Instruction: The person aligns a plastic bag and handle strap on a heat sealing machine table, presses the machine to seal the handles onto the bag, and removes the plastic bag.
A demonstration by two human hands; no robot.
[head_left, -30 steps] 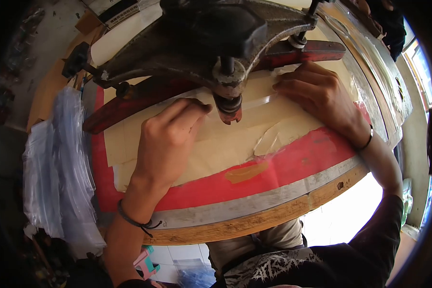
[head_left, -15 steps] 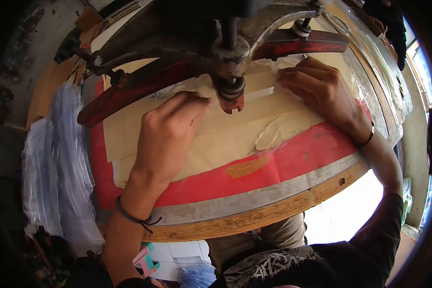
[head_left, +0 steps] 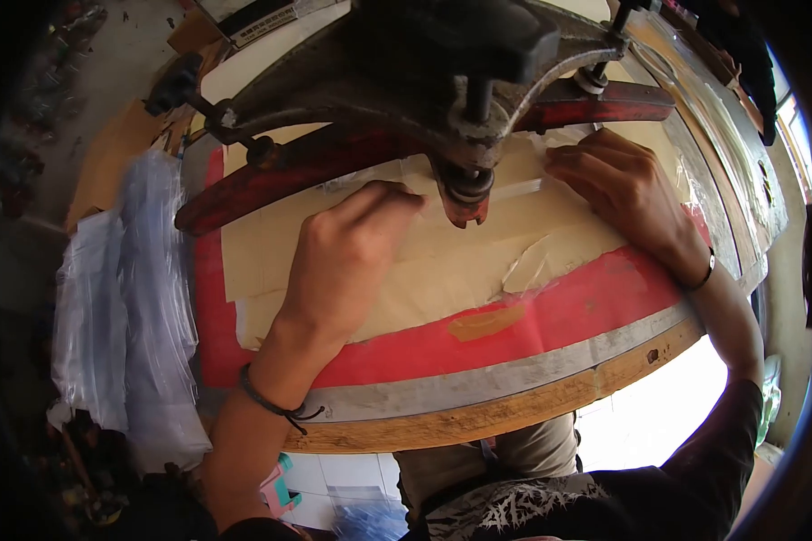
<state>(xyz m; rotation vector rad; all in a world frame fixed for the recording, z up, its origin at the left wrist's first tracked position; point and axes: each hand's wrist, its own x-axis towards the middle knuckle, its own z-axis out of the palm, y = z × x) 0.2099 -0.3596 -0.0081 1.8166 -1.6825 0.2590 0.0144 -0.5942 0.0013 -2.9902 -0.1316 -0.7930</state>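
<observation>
A clear plastic sheet point(head_left: 520, 187) lies over tan paper point(head_left: 460, 270), showing mainly by its glints. My left hand point(head_left: 352, 248) is closed in a pinch at the sheet's left part, its fingertips partly hidden by the hand itself. At the right part, my right hand point(head_left: 618, 185) has its fingers pressed together on the plastic. Between and above both hands hangs a machine head point(head_left: 465, 185) with a worn red bar point(head_left: 316, 167). The tan paper rests on a red sheet point(head_left: 568, 293) covering the worktable, and is torn near its front edge.
A pile of clear plastic sleeves point(head_left: 144, 307) hangs at the table's left side. The table has a grey metal strip and a wooden front edge point(head_left: 478, 419). More plastic strips point(head_left: 686, 108) lie at the right. Blue-tinted plastic point(head_left: 370, 516) is on the floor.
The whole view has shifted, so the machine, table and hands all appear farther right. Both hands keep their closed pose at about the same spots on the paper.
</observation>
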